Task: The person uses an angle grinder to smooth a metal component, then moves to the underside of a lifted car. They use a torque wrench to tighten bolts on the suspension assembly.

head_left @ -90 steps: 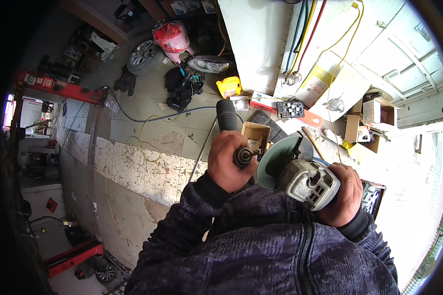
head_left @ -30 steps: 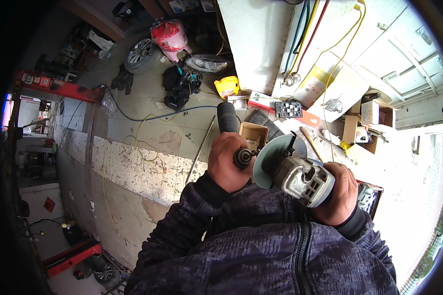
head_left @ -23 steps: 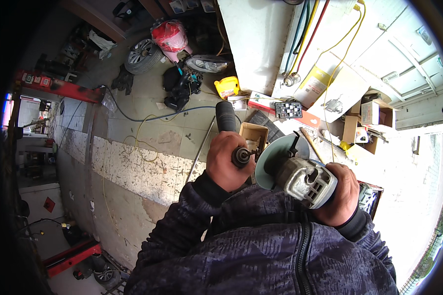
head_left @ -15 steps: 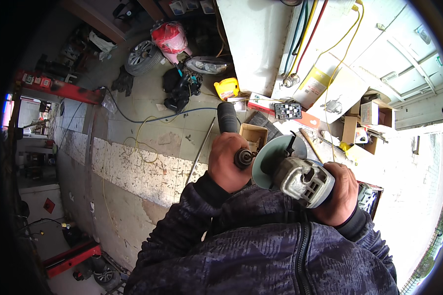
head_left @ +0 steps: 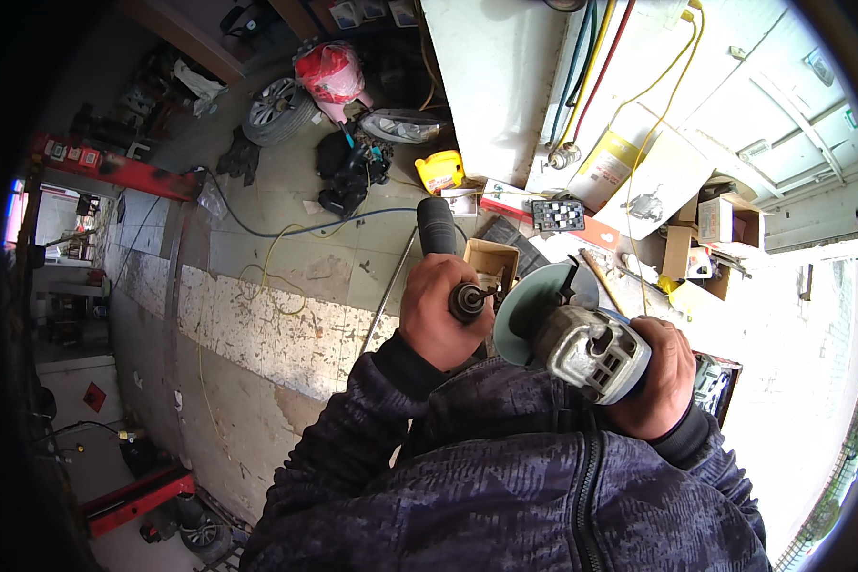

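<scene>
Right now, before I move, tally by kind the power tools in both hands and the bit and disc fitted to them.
Drill, in the left hand: 1
Drill bit: 1
Angle grinder, in the right hand: 1
Grinder disc: 1
Total: 4

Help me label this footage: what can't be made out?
All in the head view:
Drill: midsection hidden by the left hand.
Bit tip: too small to tell whether it touches the grinding disc.
Angle grinder: rear hidden by its head and the right hand.
Jacket: cut off by the lower edge.
</scene>
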`<control>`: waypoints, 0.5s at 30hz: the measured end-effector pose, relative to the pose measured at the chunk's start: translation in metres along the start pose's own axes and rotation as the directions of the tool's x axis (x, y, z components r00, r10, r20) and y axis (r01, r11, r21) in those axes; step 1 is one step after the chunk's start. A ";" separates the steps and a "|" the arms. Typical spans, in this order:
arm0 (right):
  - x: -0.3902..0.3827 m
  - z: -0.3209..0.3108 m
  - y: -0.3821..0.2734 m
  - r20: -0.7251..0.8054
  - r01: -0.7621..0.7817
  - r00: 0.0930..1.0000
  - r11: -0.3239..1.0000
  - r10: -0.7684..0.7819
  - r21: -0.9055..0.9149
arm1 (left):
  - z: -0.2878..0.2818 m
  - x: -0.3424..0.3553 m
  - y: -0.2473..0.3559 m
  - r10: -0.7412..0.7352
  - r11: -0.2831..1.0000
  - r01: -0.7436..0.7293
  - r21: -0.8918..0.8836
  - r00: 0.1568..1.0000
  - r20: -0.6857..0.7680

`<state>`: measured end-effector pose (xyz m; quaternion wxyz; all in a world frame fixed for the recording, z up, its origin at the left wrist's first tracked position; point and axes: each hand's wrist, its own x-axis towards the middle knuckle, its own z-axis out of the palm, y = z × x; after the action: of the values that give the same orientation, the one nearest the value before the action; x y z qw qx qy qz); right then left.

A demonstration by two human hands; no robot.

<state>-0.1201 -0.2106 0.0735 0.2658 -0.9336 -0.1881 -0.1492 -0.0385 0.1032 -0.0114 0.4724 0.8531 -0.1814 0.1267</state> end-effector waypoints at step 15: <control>-0.001 0.000 -0.005 0.011 0.005 1.000 1.000 -0.005 0.001 | 0.002 -0.004 0.001 0.049 0.998 -0.049 0.034 0.999 0.011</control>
<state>-0.1229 -0.2065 0.0751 0.2650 -0.9339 -0.1919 -0.1444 -0.0424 0.1020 -0.0129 0.4536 0.8570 -0.2024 0.1371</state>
